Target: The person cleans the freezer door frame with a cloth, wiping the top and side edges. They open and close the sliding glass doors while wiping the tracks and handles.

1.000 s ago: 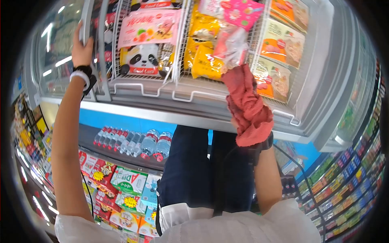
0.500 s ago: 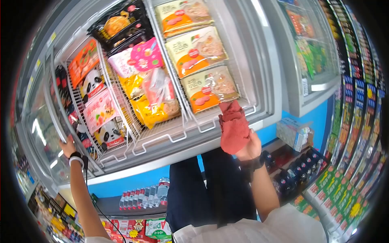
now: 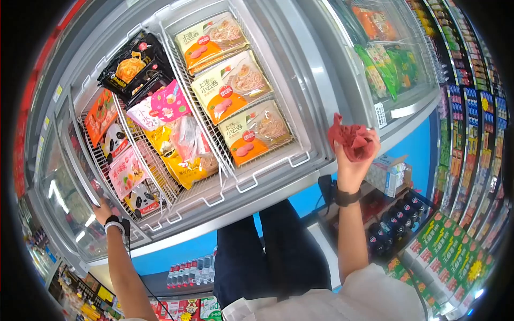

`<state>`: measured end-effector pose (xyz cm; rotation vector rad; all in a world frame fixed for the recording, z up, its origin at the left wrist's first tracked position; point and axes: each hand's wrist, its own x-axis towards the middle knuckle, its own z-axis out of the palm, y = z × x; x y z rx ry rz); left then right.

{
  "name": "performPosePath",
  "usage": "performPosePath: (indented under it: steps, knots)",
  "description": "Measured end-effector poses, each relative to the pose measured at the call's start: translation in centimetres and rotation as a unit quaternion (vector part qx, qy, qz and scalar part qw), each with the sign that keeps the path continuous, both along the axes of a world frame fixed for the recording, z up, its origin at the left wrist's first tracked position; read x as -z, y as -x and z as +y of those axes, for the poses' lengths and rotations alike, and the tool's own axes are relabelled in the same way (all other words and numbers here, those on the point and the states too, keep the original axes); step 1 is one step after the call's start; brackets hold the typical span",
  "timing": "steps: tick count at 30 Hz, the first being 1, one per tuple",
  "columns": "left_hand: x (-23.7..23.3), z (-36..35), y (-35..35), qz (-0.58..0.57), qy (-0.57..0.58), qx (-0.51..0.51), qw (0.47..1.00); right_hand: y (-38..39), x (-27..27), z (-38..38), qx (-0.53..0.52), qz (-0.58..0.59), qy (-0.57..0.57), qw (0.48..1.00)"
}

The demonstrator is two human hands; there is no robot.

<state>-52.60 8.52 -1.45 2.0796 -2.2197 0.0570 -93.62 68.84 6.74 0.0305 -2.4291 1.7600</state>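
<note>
My right hand (image 3: pixel 356 166) is closed around a crumpled red cloth (image 3: pixel 352 140), held up over the right rim of the chest freezer (image 3: pixel 246 200). At the left, my left hand (image 3: pixel 103 213) has its fingers on the edge of the freezer's sliding glass lid (image 3: pixel 67 200). Inside the open freezer, wire baskets hold bagged frozen food. White-and-orange food packs (image 3: pixel 230 88) lie in the right basket, with a pink bag (image 3: pixel 170 102), a yellow bag (image 3: pixel 187 167) and black packs (image 3: pixel 136 67) in the middle. Panda-printed bags (image 3: pixel 143 199) sit at the left.
A second glass-lidded freezer (image 3: pixel 396 69) adjoins on the right. Below it are a cardboard box (image 3: pixel 393 174), dark-capped bottles (image 3: pixel 393 224) and stacked green cartons (image 3: pixel 450 251). Water bottles (image 3: pixel 190 272) stand low by my legs. Stocked shelves (image 3: pixel 474 144) line the far right.
My right hand has moved up and right with the cloth, now bunched instead of hanging flat. My left hand remains at the lid edge. The view has shifted slightly.
</note>
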Motion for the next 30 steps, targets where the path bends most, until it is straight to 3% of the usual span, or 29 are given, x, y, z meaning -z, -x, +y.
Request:
performPosePath:
  steps: [2,4,6,9,10,12,13,14,16,19,24,25,26,28,30]
  knots:
    - [-0.1,1.0,0.9,0.007,-0.017,0.003,1.0,1.9,0.1,0.4,-0.009,0.103,-0.148,0.984]
    - [-0.4,2.2,2.2,0.061,-0.068,-0.01,0.996,2.9,0.6,0.5,-0.003,0.101,-0.137,0.985]
    - [-0.5,3.8,3.9,0.021,-0.017,-0.007,1.0,3.4,0.7,0.3,-0.033,0.143,-0.163,0.976]
    - [0.8,4.1,4.1,0.052,-0.068,-0.03,0.996,3.2,1.3,-0.4,-0.04,0.139,-0.154,0.977]
    - [4.7,1.1,0.2,0.011,0.071,0.098,0.993,3.1,1.5,-0.7,-0.054,0.142,-0.159,0.975]
    - [1.9,6.3,4.9,0.124,-0.027,0.107,0.986,2.7,1.7,-0.8,-0.051,0.119,-0.156,0.979]
    - [2.3,7.3,5.8,0.15,-0.022,0.108,0.983,2.4,2.1,-0.8,-0.04,0.109,-0.164,0.98]
    - [-0.3,10.6,9.7,0.115,-0.098,0.006,0.988,2.2,2.5,-0.8,-0.031,0.1,-0.17,0.98]
    - [-1.3,13.6,12.8,0.131,-0.101,0.002,0.986,2.0,3.5,-0.1,-0.026,0.102,-0.191,0.976]
    - [-1.1,16.1,15.2,0.182,-0.123,0.025,0.975,1.5,4.1,0.7,-0.014,0.038,-0.212,0.976]
    - [-2.5,21.2,19.3,0.252,-0.187,0.057,0.948,1.8,4.0,1.0,-0.031,0.034,-0.225,0.973]
    - [-3.6,23.0,21.1,0.329,-0.203,0.079,0.919,2.2,3.8,0.6,-0.045,0.03,-0.234,0.971]
    - [-2.6,21.9,20.0,0.281,-0.205,0.09,0.933,2.6,3.5,-0.3,-0.047,0.036,-0.226,0.972]
    - [-1.0,20.2,19.4,0.239,-0.114,0.124,0.956,2.9,2.5,-1.5,0.038,-0.155,0.03,0.987]
    - [-4.6,19.3,23.3,0.243,-0.229,0.125,0.934,3.9,1.5,-2.9,0.045,-0.159,-0.013,0.986]
